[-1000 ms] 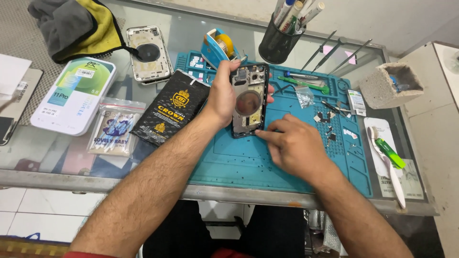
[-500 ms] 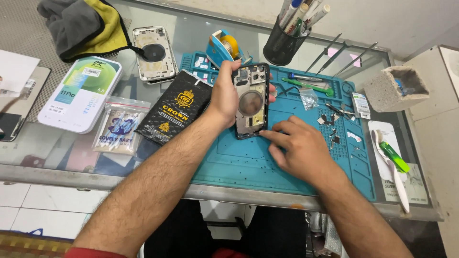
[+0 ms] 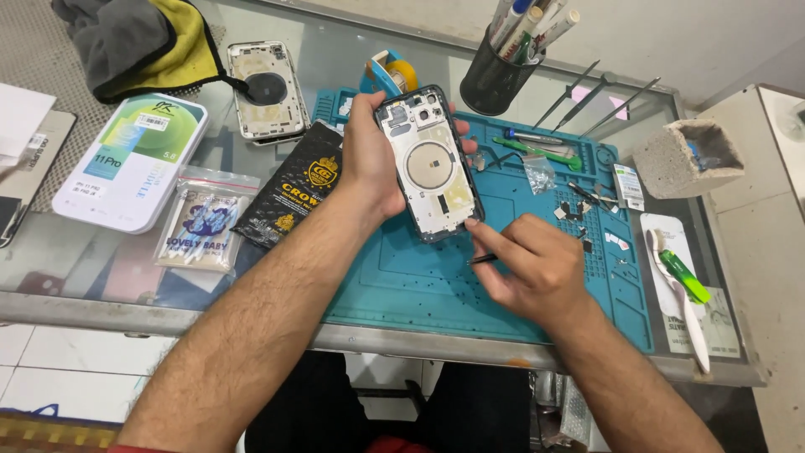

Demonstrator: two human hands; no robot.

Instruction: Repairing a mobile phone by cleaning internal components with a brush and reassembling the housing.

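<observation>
My left hand (image 3: pixel 369 159) grips an opened phone housing (image 3: pixel 429 164) from its left side and holds it tilted above a teal work mat (image 3: pixel 402 281). The housing's inside faces me, with a round coil ring in its middle and camera holes at the top. My right hand (image 3: pixel 532 268) sits just below and right of the housing's lower edge, fingers pinched on a small dark strip-like part (image 3: pixel 484 258). Its fingertips nearly touch the housing's bottom corner.
A second phone housing (image 3: pixel 262 88), a black foil packet (image 3: pixel 289 193), a clear bag (image 3: pixel 201 226) and a white box (image 3: pixel 130 159) lie left on the glass table (image 3: pixel 109 289). A pen cup (image 3: pixel 495 80), tweezers (image 3: pixel 570 92), small loose parts (image 3: pixel 587 210) and a green tool (image 3: pixel 683 277) lie right.
My left hand has raised and tilted the phone housing up off the mat. My right hand drew back a little and now pinches a small dark part below it.
</observation>
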